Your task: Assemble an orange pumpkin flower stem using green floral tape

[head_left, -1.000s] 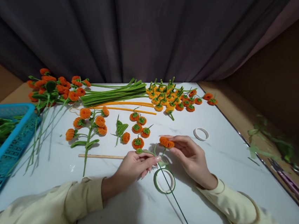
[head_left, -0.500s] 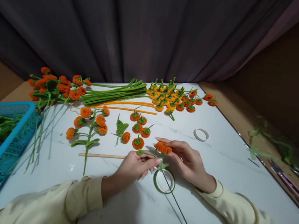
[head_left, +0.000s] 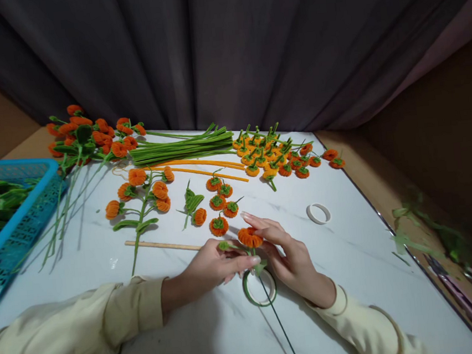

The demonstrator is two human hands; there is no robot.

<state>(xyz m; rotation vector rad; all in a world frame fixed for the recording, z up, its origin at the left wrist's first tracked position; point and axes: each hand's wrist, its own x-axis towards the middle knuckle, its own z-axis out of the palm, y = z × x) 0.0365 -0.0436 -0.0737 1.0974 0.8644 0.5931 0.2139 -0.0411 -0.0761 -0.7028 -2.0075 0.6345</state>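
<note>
My left hand [head_left: 217, 263] pinches a thin dark green wire stem [head_left: 280, 323] just below its top, where green tape is wrapped. A small green bud [head_left: 224, 246] sticks out above its fingers. At the top of the stem sits a fuzzy orange pumpkin-shaped flower [head_left: 251, 237]. My right hand [head_left: 291, 252] is curled at that flower's right side, fingertips against it; its thumb is partly hidden. Beneath the hands, a roll of green floral tape [head_left: 250, 298] lies on the table, with the wire passing over it.
A finished-looking orange spray [head_left: 141, 214], loose orange heads [head_left: 217, 203], a wooden stick [head_left: 159, 244] and a white ring [head_left: 318, 213] lie on the white table [head_left: 353, 266]. Green pipe cleaners [head_left: 183, 147] and yellow heads [head_left: 263, 155] are behind. A blue basket [head_left: 20, 231] stands left; pink-handled cutters [head_left: 458, 292] lie right.
The orange flower has tilted and shifted slightly left, so its top now faces me more. My right fingers have moved with it; my left hand stays at the stem.
</note>
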